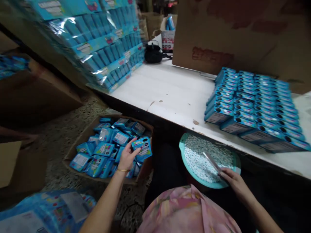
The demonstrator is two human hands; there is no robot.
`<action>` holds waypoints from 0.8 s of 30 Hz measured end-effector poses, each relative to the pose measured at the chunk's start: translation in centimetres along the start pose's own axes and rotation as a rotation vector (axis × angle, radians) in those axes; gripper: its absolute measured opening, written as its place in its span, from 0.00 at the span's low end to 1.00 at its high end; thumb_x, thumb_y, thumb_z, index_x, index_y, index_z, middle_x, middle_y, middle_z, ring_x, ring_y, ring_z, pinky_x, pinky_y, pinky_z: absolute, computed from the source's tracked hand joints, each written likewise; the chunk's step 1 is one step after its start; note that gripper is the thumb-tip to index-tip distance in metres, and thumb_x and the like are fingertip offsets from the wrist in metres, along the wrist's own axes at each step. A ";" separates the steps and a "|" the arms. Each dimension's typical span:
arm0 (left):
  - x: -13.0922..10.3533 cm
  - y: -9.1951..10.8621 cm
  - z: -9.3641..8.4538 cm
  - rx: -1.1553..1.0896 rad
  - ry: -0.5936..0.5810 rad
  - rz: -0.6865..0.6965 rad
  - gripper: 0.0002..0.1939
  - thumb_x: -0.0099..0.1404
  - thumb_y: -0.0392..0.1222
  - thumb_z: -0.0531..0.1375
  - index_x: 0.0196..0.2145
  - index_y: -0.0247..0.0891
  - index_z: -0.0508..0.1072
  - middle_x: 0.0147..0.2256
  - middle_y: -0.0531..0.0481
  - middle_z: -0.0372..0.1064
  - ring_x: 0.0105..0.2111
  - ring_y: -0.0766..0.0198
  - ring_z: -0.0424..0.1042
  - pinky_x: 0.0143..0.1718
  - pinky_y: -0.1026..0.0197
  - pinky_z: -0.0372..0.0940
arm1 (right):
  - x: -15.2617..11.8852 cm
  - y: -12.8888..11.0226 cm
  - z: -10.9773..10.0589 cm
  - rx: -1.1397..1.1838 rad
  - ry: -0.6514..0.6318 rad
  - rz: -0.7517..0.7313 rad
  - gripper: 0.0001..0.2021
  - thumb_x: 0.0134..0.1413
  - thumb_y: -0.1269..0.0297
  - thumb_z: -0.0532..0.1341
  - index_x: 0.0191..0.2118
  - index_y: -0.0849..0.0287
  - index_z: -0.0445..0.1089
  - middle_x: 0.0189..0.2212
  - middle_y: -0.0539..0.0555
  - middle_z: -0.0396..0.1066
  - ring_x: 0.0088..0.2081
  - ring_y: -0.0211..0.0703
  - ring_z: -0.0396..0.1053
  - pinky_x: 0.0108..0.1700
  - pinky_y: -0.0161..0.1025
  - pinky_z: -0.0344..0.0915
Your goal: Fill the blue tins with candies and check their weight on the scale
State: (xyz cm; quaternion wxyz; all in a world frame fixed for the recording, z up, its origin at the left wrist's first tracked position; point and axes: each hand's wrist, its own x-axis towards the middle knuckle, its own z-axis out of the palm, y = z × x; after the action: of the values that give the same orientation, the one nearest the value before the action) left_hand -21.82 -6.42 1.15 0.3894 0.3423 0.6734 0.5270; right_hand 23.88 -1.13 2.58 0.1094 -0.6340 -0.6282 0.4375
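Note:
My left hand (127, 158) grips a small blue printed box (143, 149) by its near edge, thumb on top. It is held over the right side of an open cardboard carton (70, 152) full of similar blue boxes (104, 149). On the other side, my right hand (230, 177) has its fingers closed round the near end of a thin, flat, greyish strip (212, 160), whose exact kind I cannot make out. The strip's far end reaches over a teal basin (182, 152) filled with small pale pieces (198, 155).
Rows of blue boxes (257, 106) stand on the white table (170, 87) at right, before a large cardboard box (233, 35). Film-wrapped stacked trays (97, 48) rise at back left. A black object (153, 53) lies nearby. A blue bag (48, 210) sits at lower left.

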 end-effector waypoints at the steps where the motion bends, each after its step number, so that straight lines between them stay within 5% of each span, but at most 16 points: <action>1: -0.9 0.3 1.8 -0.045 -0.042 -0.021 0.31 0.52 0.49 0.57 0.51 0.34 0.56 0.39 0.46 0.68 0.38 0.60 0.68 0.40 0.56 0.64 | 0.0 0.0 -0.2 -0.048 0.009 -0.030 0.16 0.43 0.52 0.53 0.29 0.59 0.69 0.27 0.53 0.71 0.32 0.45 0.67 0.35 0.37 0.63; 3: -2.6 0.7 5.0 0.033 -0.124 -0.012 0.25 0.50 0.48 0.58 0.45 0.35 0.61 0.35 0.48 0.68 0.35 0.61 0.69 0.38 0.56 0.64 | -0.2 0.3 -0.8 -0.142 0.041 -0.071 0.14 0.45 0.55 0.51 0.28 0.59 0.68 0.26 0.53 0.69 0.30 0.43 0.66 0.35 0.38 0.62; 6: -4.8 1.4 8.2 0.378 -0.309 0.177 0.15 0.49 0.44 0.58 0.36 0.38 0.66 0.34 0.49 0.67 0.36 0.61 0.67 0.41 0.56 0.62 | -0.8 1.1 -1.9 -0.172 0.093 -0.101 0.14 0.50 0.58 0.47 0.31 0.59 0.66 0.25 0.52 0.67 0.28 0.40 0.64 0.34 0.36 0.60; 10: -7.0 3.4 10.3 0.654 -0.634 0.382 0.13 0.51 0.45 0.56 0.37 0.42 0.66 0.42 0.48 0.62 0.41 0.62 0.65 0.43 0.61 0.60 | -1.6 1.6 -2.7 -0.257 0.140 -0.097 0.13 0.52 0.62 0.45 0.34 0.59 0.65 0.27 0.52 0.68 0.30 0.40 0.65 0.34 0.34 0.59; 16: -7.2 4.7 13.0 0.677 -1.130 0.306 0.23 0.43 0.46 0.62 0.37 0.40 0.62 0.51 0.45 0.55 0.49 0.57 0.59 0.47 0.59 0.57 | -1.9 1.0 -4.7 -0.639 0.148 0.021 0.15 0.52 0.72 0.45 0.38 0.56 0.66 0.36 0.54 0.69 0.38 0.42 0.66 0.35 0.34 0.57; 20: -6.2 4.6 13.3 0.693 -1.192 0.231 0.47 0.36 0.46 0.66 0.53 0.41 0.49 0.50 0.44 0.54 0.50 0.53 0.58 0.50 0.53 0.54 | -1.2 0.4 -4.8 -0.752 0.111 0.070 0.15 0.50 0.77 0.45 0.37 0.61 0.66 0.36 0.58 0.69 0.37 0.43 0.67 0.35 0.35 0.57; 24: -6.0 4.2 11.8 0.669 -1.132 0.244 0.49 0.35 0.47 0.66 0.53 0.41 0.49 0.51 0.41 0.53 0.52 0.48 0.54 0.53 0.47 0.49 | 1.7 -0.5 -1.1 -0.674 0.067 0.078 0.15 0.49 0.77 0.47 0.38 0.60 0.66 0.37 0.59 0.69 0.39 0.43 0.66 0.37 0.35 0.57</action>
State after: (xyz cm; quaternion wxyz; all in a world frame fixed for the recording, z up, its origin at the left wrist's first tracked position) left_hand -8.39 -5.58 4.56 0.4933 0.7420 0.4487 0.0688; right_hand 24.00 0.93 2.83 -0.1027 -0.6720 -0.7089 0.1881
